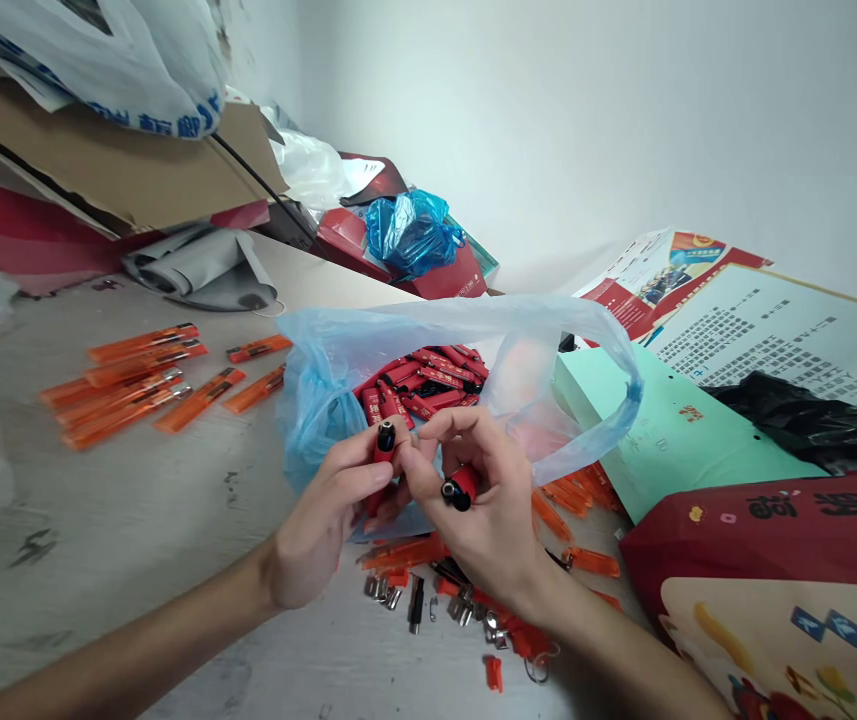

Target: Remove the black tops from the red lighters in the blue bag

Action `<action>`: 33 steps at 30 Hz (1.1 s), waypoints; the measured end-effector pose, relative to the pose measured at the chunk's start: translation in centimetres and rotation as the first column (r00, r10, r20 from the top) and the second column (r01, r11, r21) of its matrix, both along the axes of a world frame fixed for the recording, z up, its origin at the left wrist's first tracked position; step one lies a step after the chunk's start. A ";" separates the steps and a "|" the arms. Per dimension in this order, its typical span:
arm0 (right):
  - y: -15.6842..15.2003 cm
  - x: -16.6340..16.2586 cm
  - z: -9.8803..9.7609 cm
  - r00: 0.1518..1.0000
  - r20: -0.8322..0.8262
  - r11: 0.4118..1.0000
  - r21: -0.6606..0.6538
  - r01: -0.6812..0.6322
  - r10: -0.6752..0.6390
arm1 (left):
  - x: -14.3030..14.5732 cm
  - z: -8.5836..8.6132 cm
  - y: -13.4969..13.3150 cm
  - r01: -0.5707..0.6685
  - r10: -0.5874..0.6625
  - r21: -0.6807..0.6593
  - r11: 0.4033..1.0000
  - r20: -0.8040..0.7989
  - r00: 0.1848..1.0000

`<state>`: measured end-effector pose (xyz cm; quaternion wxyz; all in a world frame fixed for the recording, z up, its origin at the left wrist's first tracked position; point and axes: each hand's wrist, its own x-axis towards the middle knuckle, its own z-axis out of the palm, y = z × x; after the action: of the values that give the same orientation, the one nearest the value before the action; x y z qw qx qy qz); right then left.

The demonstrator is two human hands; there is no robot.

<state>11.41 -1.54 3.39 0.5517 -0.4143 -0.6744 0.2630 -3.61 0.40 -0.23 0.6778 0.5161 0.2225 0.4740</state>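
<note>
Over the grey table (135,520), just in front of a blue plastic bag (323,390) of red tubes, left hand (323,520) pinches a small red plastic lighter body (384,442) w/ black cap, upright; right hand (484,510) curls fingers round another red lighter (460,488). Looks light, stiff, smooth plastic, prob. slippery — best gripped mid-body, not the cap.

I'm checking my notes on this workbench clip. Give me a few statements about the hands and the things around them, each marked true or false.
1. The left hand holds a small red lighter with a black top. True.
2. The right hand is empty. False: it holds another red lighter with a black end.
3. The translucent blue plastic bag contains red lighters. True.
4. The loose orange transparent lighter bodies lie on the person's right. False: they lie to the left.
</note>
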 end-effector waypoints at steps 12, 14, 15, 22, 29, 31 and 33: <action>0.5 0.2 -0.6 0.997 -0.052 0.986 -0.151 -0.072 0.064 | -0.1 -0.2 0.2 -0.029 0.029 -0.081 0.996 0.004 1.000; 0.5 0.1 -0.6 0.992 -0.081 0.983 -0.151 -0.106 0.094 | 0.0 -0.1 0.3 -0.037 0.038 -0.076 0.996 0.010 0.999; 0.6 0.1 -0.6 0.989 -0.100 0.979 -0.157 -0.126 0.111 | -0.1 -0.2 0.4 -0.045 0.046 -0.078 0.996 0.007 0.999; 0.6 -0.2 -0.7 0.965 -0.170 0.960 -0.163 -0.228 0.200 | -0.8 -0.4 0.8 -0.092 0.091 -0.077 0.993 -0.017 0.996; 0.5 -0.3 -0.8 0.958 -0.182 0.955 -0.159 -0.250 0.221 | -0.3 0.6 0.8 -0.080 0.080 -0.036 0.996 -0.008 0.997; 0.5 -0.3 -0.8 0.964 -0.160 0.957 -0.165 -0.239 0.213 | -0.2 0.8 0.8 -0.091 0.091 0.006 0.996 -0.011 0.996; 0.5 -0.3 -0.9 0.965 -0.152 0.957 -0.167 -0.238 0.213 | -0.2 0.9 0.8 -0.100 0.101 0.028 0.995 -0.021 0.995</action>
<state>11.08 -1.08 2.54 0.5211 -0.3652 -0.6520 0.4123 -3.81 1.15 0.68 0.6433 0.5189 0.2495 0.5046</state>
